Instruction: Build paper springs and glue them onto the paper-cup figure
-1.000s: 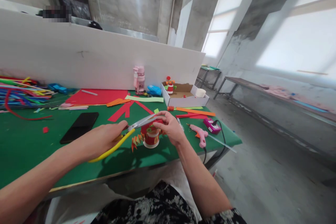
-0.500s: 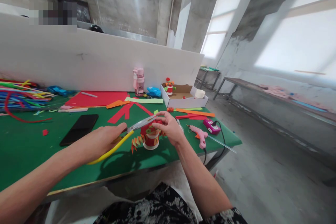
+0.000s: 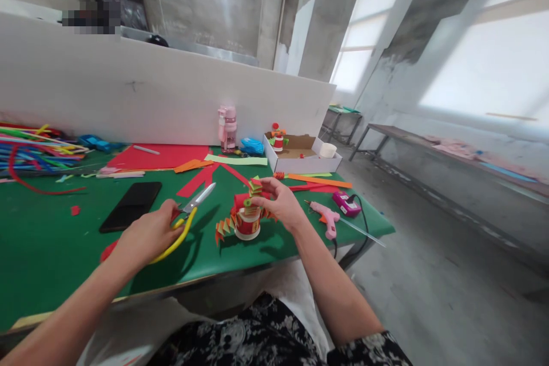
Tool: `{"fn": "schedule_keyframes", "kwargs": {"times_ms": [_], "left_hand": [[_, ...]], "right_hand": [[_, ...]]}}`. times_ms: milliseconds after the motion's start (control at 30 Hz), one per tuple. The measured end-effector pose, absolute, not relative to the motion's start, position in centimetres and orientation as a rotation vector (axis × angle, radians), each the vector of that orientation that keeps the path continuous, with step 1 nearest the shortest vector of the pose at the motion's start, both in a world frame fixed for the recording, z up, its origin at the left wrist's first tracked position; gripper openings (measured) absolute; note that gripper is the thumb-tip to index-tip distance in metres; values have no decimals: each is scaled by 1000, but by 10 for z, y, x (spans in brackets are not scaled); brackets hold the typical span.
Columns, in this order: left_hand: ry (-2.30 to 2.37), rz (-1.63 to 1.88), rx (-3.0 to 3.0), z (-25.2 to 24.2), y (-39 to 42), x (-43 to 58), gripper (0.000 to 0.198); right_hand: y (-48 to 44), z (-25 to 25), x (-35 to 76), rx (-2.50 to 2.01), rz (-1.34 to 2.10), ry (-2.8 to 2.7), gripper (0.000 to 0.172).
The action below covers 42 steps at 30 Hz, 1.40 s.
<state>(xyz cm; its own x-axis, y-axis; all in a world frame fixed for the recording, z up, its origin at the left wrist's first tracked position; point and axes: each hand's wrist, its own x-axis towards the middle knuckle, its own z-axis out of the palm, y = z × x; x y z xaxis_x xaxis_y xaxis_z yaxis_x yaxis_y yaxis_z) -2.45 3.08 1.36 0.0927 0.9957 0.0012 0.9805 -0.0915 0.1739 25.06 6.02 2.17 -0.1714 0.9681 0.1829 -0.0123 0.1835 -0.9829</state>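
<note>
My left hand (image 3: pixel 148 234) is wrapped round a pair of scissors (image 3: pixel 199 198) with yellow and red handles, held above the green table, blades pointing away and to the right. To their right, a paper-cup figure (image 3: pixel 247 224) stands upright, with a red wrapping, a red rolled piece on top and orange-and-green pleated paper arms at its sides. At its top, my right hand (image 3: pixel 281 204) is closed on a green-and-orange folded paper strip (image 3: pixel 255 186). The fingers partly hide the figure's upper right side.
A black phone (image 3: pixel 131 206) lies left of the scissors. On the right are a pink glue gun (image 3: pixel 326 218) and a purple power block (image 3: pixel 346 204) with a cord. Behind stand a pink bottle (image 3: pixel 228 128) and a white box (image 3: pixel 302 164) holding another figure. Red paper strips (image 3: pixel 195 182) lie nearby.
My left hand has drawn the scissors back, left and down, away from the figure's top. My right hand stays at the figure, where the folded strip now shows more fully.
</note>
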Motion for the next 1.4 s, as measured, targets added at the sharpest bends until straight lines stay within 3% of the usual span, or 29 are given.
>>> {"fn": "schedule_keyframes", "kwargs": {"times_ms": [333,567,700,933,1133,1400], "left_hand": [[2134,140,2253,-20,6,-25,18],[2073,56,2375,-25,1,-32,38],[1909,416,2439,12,1,-15,38],[1358,1126,2141,50,40,51,49],[1095,1226,2029,31,68,75,46],[1163,1221,1994,30,67,75,37]], "right_hand": [[52,19,291,-1018,1156,-1370,50],[61,16,281,-959,1144,-1404,53],[69,19,272,-870,1136,-1472,54],[76,30,266,-819,840,-1702,32],[73,30,265,-885,575,-1859,19],[63,25,255,-883,413,-1887,13]]}}
